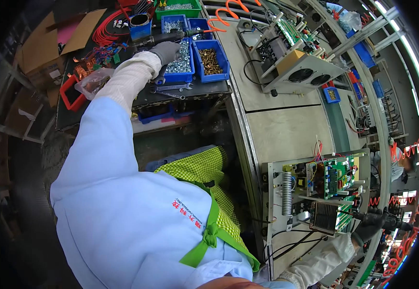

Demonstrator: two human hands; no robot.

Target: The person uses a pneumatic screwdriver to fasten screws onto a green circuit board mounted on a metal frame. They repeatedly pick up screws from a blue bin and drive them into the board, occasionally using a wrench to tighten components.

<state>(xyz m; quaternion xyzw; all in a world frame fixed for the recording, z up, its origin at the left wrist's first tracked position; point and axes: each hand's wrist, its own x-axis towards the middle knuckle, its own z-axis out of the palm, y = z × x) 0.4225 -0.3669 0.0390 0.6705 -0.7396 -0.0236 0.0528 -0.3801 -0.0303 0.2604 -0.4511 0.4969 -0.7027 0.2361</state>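
My left hand (pixel 166 52), in a grey glove, reaches into a blue bin (pixel 184 77) of silvery nuts and bolts. Its fingers look bunched over the hardware, and their tips are hidden. Just behind it a dark power screwdriver (pixel 159 39) lies across the bins, joined to an orange coiled hose. At the lower right, my right hand (pixel 369 226), in a dark glove, grips a black power screwdriver (pixel 393 220). That tool's shaft points left toward a finned heat sink (pixel 324 216) on a metal chassis (pixel 278 195) with green circuit boards (pixel 342 176).
Beside the hardware stands a blue bin (pixel 212 61) of brass-coloured fasteners. Wrenches (pixel 173 88) lie along the dark table's edge. Farther up the bench (pixel 284 127) is another unit with two fans (pixel 300 74). A cardboard box (pixel 50 45) and a red tray (pixel 69 98) are at left.
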